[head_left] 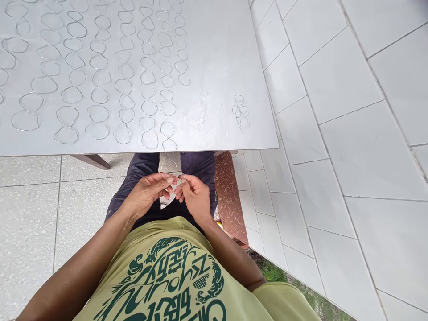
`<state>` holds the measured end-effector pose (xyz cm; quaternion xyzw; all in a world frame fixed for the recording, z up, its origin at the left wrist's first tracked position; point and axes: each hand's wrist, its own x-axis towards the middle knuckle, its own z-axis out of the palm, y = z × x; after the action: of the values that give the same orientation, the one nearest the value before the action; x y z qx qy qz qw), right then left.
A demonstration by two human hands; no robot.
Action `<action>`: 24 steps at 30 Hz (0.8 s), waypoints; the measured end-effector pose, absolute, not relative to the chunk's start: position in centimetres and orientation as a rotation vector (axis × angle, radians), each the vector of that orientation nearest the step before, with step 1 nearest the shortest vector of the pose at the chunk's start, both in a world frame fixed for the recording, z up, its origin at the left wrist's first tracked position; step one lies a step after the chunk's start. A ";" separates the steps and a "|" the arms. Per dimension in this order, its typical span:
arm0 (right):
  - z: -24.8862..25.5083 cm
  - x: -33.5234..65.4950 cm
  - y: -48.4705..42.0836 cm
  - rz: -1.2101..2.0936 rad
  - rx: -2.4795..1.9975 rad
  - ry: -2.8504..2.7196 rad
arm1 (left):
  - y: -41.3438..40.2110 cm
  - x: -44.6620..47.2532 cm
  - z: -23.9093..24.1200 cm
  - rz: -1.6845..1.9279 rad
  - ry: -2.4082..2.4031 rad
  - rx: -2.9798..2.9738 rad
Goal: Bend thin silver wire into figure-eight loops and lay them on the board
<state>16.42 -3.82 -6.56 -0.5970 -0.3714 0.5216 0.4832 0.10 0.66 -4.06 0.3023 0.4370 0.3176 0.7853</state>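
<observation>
A thin piece of bent wire (171,161) is pinched between the fingertips of my left hand (150,191) and my right hand (196,196). Both hands meet over my lap, just in front of the table edge, and the wire's curved loop rises above them. Beyond it, on the tabletop, a wire figure-eight (168,136) lies close to the edge. Several more wire figure-eights (148,133) are laid out in rows across the left and middle. My fingers hide the lower part of the held wire.
The grey table (214,120) has its front edge just beyond my hands. A small tangle of wire (240,110) rests near its right corner. A white tiled wall (327,147) runs along the right side. A dark table leg (92,161) shows below on the left.
</observation>
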 end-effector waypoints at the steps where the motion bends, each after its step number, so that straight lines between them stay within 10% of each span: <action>1: -6.6 16.3 -3.8 1.274 -1.462 -0.912 | 0.6 0.1 -4.2 0.697 0.937 0.644; 24: -8.2 17.9 -4.6 0.995 -1.495 -1.620 | 0.7 -0.2 -5.2 0.632 0.995 0.686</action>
<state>17.89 -4.57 -8.15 -0.5782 -0.6266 0.3849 0.3534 -0.20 0.66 -5.22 0.3171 0.4598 0.2920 0.7764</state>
